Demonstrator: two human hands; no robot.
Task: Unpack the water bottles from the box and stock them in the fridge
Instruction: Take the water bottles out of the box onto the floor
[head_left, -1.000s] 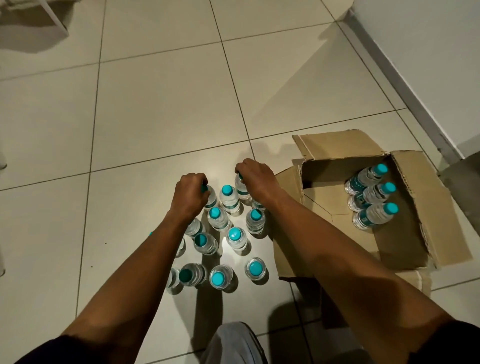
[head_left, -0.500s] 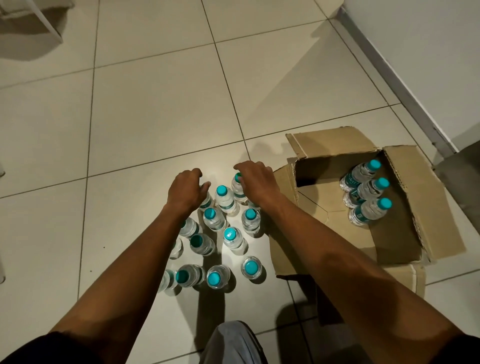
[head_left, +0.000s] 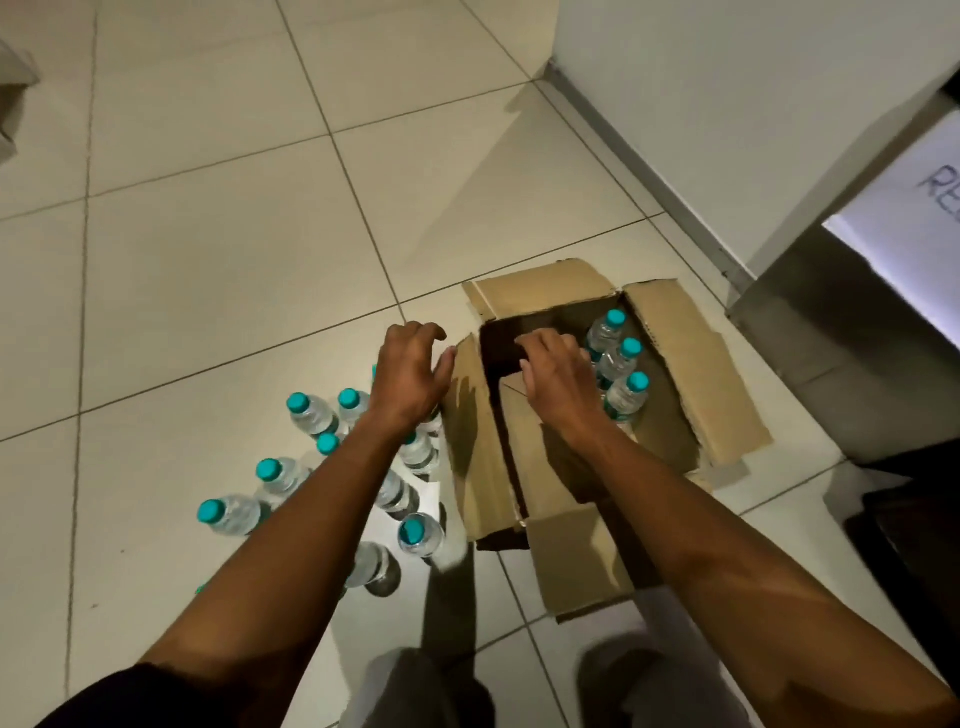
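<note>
The box (head_left: 582, 561) at centre right is plain brown corrugated cardboard, matt, with rough torn edges on its flaps. The water bottles (head_left: 311, 415) at lower left and inside the box are clear, glossy plastic with smooth teal plastic caps. The floor (head_left: 218, 244) is pale glazed tile, smooth with a soft sheen, and has thin grout lines.

- An indoor room, likely a home or small pantry: pale glossy floor tiles (head_left: 208, 260) with grey grout lines.
- White wall (head_left: 727, 78) with a grey skirting strip (head_left: 649, 171).
- Cardboard box (head_left: 717, 384) open on the floor.
</note>
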